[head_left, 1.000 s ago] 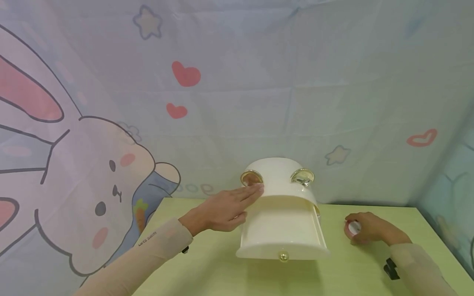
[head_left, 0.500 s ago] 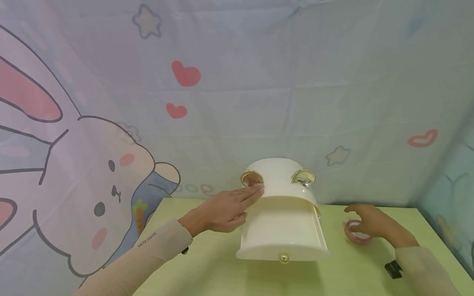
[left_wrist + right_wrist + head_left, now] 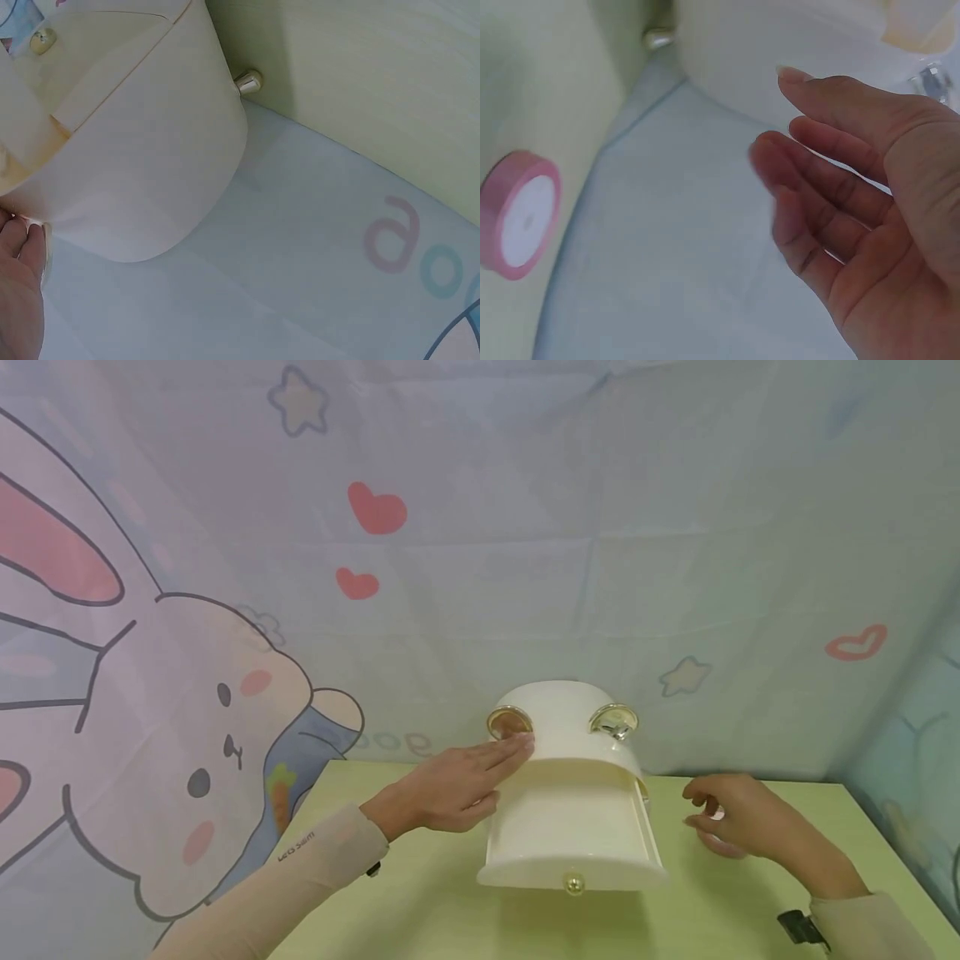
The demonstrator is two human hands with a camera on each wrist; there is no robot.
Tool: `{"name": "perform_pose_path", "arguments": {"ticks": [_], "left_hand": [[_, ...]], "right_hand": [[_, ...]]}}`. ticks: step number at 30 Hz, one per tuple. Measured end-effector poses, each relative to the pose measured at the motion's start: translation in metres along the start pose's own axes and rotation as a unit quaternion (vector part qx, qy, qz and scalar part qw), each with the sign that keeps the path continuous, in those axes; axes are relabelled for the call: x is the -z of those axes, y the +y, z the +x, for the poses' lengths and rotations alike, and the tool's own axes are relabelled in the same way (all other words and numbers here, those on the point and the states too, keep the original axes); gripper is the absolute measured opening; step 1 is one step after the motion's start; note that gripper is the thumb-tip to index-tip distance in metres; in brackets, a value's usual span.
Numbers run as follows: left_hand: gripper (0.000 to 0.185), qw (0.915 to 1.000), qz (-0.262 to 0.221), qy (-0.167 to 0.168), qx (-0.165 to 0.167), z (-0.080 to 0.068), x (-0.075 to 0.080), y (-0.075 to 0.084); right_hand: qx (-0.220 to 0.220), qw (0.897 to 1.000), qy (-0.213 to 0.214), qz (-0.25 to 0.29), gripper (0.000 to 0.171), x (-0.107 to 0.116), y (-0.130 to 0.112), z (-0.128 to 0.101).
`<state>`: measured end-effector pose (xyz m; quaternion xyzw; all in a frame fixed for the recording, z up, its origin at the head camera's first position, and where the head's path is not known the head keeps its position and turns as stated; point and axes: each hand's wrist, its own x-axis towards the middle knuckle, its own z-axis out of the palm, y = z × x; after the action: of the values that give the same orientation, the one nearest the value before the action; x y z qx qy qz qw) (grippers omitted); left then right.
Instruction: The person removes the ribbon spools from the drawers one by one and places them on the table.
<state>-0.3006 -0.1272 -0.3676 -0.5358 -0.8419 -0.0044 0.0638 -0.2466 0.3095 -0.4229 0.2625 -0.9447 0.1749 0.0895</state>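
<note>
A glossy white box (image 3: 558, 714) with rounded sides stands at the middle of the table, its drawer (image 3: 573, 814) pulled out toward me. My left hand (image 3: 459, 787) rests on the box's upper left edge with fairly straight fingers, beside a round gold-rimmed piece (image 3: 510, 723). To the right lies a pink ribbon roll (image 3: 531, 219) with a white face, flat on the table. Over that roll hovers my right hand (image 3: 753, 818), fingers loosely bent and holding nothing. The right wrist view shows a gap between these fingers and the roll, which the hand partly covers in the head view.
The light green table (image 3: 420, 902) ends at a cloth backdrop (image 3: 480, 568) printed with a rabbit, hearts and stars. A second gold-rimmed piece (image 3: 614, 721) sits on the box's right side, and a small gold knob (image 3: 574, 883) on the drawer front. Gold feet (image 3: 249, 82) support the box.
My right hand has let go of the pink ribbon roll and risen off it, shifting slightly back toward me. The roll stays on the table; my left hand and the drawer have not moved.
</note>
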Motion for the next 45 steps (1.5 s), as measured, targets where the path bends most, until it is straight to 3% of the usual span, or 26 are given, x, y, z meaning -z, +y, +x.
{"name": "perform_pose_path", "arguments": {"ticks": [10, 13, 18, 22, 26, 30, 34, 40, 45], "left_hand": [[0.066, 1.0, 0.002, 0.004, -0.005, 0.002, -0.001, 0.0], [0.067, 1.0, 0.002, 0.005, -0.006, 0.003, 0.0, 0.0], [0.069, 1.0, -0.003, 0.008, -0.002, 0.003, 0.002, 0.0], [0.069, 1.0, -0.001, 0.008, 0.0, 0.003, 0.001, -0.001], [0.068, 1.0, 0.003, 0.008, -0.001, 0.004, -0.001, -0.001], [0.068, 0.9999, 0.0, 0.011, -0.001, 0.003, -0.001, -0.001], [0.067, 0.9999, -0.003, 0.01, 0.002, 0.002, 0.001, 0.0], [0.067, 0.9999, -0.008, 0.009, 0.004, -0.001, -0.001, 0.001], [0.067, 0.9999, -0.002, 0.013, 0.001, -0.001, -0.003, 0.001]], "right_hand": [[0.022, 0.997, 0.066, -0.012, 0.014, 0.018, -0.053, -0.008], [0.054, 0.993, 0.101, -0.032, 0.02, 0.023, -0.067, -0.01], [0.135, 0.972, 0.182, -0.066, 0.032, 0.029, -0.09, -0.011], [0.183, 0.957, 0.217, -0.063, 0.006, 0.033, -0.107, -0.012], [0.209, 0.945, 0.246, -0.058, 0.039, 0.032, -0.123, -0.014], [0.236, 0.93, 0.274, -0.072, 0.04, 0.03, -0.145, -0.014], [0.27, 0.913, 0.295, -0.084, 0.037, 0.022, -0.163, -0.014], [0.303, 0.902, 0.296, -0.086, 0.033, -0.001, -0.18, -0.011], [0.325, 0.877, 0.331, -0.125, 0.032, -0.02, -0.188, -0.01]]}}
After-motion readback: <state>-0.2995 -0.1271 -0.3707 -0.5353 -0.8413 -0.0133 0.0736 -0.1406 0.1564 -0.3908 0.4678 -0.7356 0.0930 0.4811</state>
